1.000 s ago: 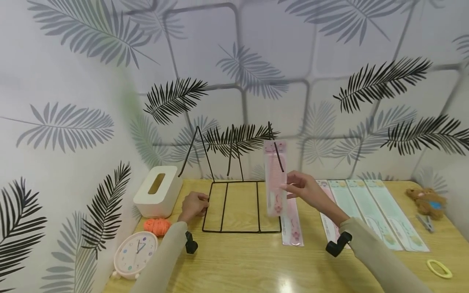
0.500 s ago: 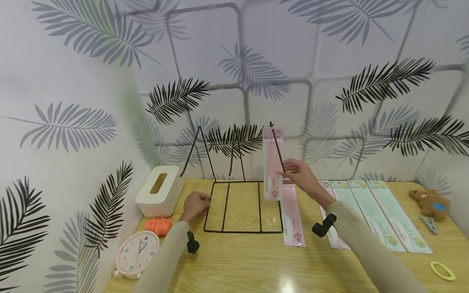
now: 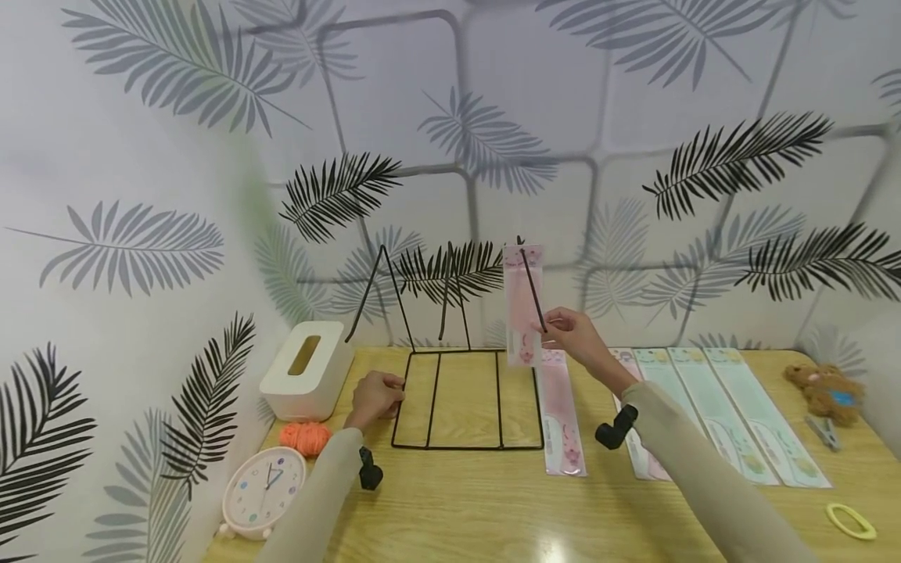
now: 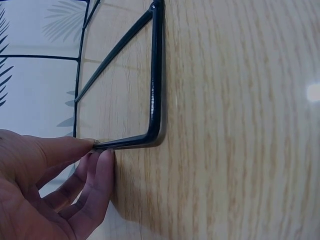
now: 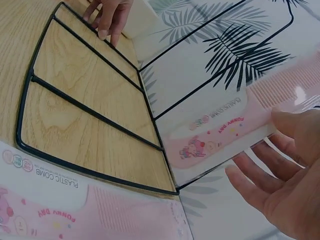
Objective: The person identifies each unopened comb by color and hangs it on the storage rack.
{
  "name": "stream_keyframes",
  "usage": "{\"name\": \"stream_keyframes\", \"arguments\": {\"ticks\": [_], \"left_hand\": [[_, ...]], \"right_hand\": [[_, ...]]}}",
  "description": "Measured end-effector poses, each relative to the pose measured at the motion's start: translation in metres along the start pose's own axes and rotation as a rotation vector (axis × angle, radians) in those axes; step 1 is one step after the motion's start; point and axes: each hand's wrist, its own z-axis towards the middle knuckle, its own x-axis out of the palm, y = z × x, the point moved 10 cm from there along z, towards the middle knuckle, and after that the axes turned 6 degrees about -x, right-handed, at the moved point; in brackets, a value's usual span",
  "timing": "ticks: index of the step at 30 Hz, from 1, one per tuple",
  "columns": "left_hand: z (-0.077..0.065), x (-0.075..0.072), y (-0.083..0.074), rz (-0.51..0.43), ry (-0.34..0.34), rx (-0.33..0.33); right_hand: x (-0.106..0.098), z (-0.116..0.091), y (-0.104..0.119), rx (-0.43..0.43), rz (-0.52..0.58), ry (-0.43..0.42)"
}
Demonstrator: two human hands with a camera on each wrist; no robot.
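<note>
A black wire rack (image 3: 468, 448) stands upright on the table with several slanted prongs on top. My left hand (image 3: 376, 399) pinches the left side of its base; in the left wrist view, thumb and fingers close on the black wire (image 4: 127, 142). A pink comb in a clear package (image 3: 519, 305) hangs upright at the rack's rightmost prong, which passes at the package's top. My right hand (image 3: 573, 336) holds this package by its right edge, close to the prong's tip. Another packaged pink comb (image 5: 120, 210) lies flat beside the rack's right side.
Several green packages (image 3: 711, 414) and a pink one (image 3: 644, 457) lie to the right. Beyond are a brown plush bear (image 3: 827, 391), a grey clip (image 3: 822, 432) and a yellow ring (image 3: 850, 521). Leftward are a white tissue box (image 3: 306, 375), orange yarn (image 3: 304, 438) and a clock (image 3: 263, 493).
The right hand has raised the packaged comb and moved it back along the rightmost prong toward its upper end. The left hand has stayed on the rack's base.
</note>
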Motion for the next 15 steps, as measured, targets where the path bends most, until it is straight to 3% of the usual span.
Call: {"name": "stream_keyframes", "arguments": {"ticks": [8,15], "left_hand": [[-0.001,-0.001,-0.002,0.022,-0.014,0.017],[-0.001,0.0,-0.001,0.015,-0.015,0.008]], "right_hand": [[-0.013,-0.012,-0.007,0.025,-0.091,-0.079],[-0.027,-0.034,-0.005,0.042,-0.211,-0.07]]}}
